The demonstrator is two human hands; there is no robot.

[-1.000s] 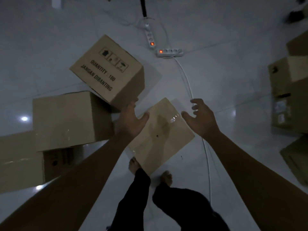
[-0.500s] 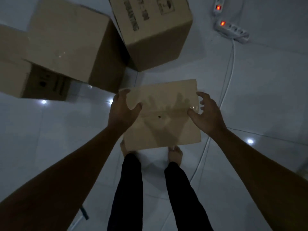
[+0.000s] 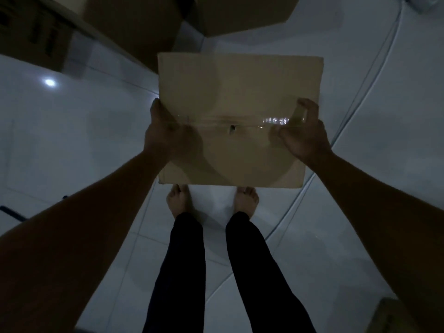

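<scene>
A taped brown cardboard box [image 3: 237,92] is in front of me above my bare feet, its top face toward the camera with a clear tape seam across the middle. My left hand [image 3: 165,131] grips its left edge, thumb on top. On the opposite edge my right hand [image 3: 302,133] holds the box with fingers curled over the top near the tape. Whether the box rests on the floor or is lifted I cannot tell.
Several larger cardboard boxes [image 3: 134,22] stand on the white tiled floor just beyond. A white cable [image 3: 367,92] runs along the floor at the right. Another box corner [image 3: 394,316] shows at the bottom right.
Both hands have closed onto the box's side edges. The box now sits square to me and looks larger and nearer; the view has tipped further down toward my feet.
</scene>
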